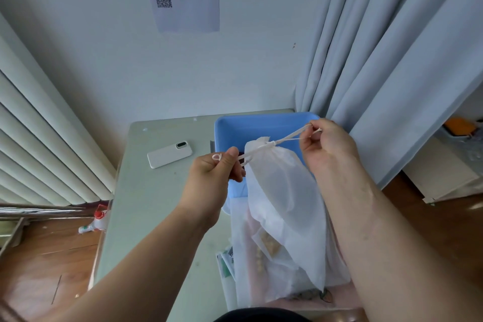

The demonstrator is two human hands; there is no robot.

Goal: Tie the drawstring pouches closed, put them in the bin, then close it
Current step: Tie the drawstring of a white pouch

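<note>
- Pale green table (146,204) is bearing an open blue plastic bin (251,125) at its far right.
- White translucent drawstring pouch (282,196) is hanging lengthwise over the bin's near rim, gathered neck pointing up and away.
- Left hand (211,175) and right hand (329,146) are each pinching the white cord (292,136), holding it taut sideways.
- White slab phone (169,155) is lying left of the bin, apart from it.

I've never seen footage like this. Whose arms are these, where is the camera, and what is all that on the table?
There is no machine here. A person wears one camera on the head, and it looks down at their own arms. The left hand and the right hand each pinch an end of the drawstring of a white pouch, whose neck is gathered. Behind it on the table sits an open blue bin, and a white phone lies to its left. More pouches lie underneath, nearer the person.
</note>
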